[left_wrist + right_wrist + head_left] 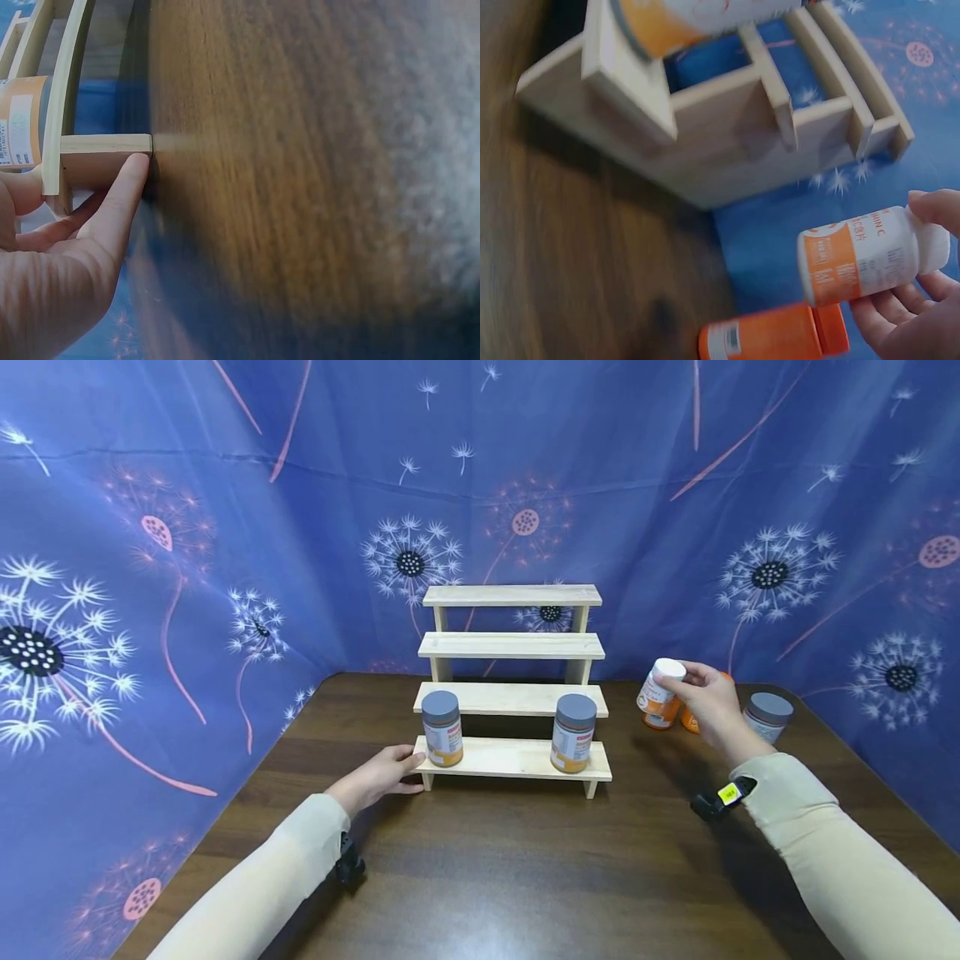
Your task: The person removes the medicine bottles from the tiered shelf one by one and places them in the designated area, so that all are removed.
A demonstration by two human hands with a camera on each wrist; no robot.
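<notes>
A tiered wooden display stand rises in steps on the table. My left hand grips the left end of its lowest board, thumb on top; in the left wrist view one finger lies along the stand's leg. Two grey-lidded jars, a left one and a right one, stand upright on that board. To the right of the stand, my right hand holds a white-capped vitamin C bottle by its cap end. That bottle has a white and orange label and tilts slightly in the head view.
An orange bottle stands close by the held bottle, partly hidden by my right hand in the head view. Farther right is another grey-lidded jar. Blue dandelion-print cloth hangs behind the brown wooden table.
</notes>
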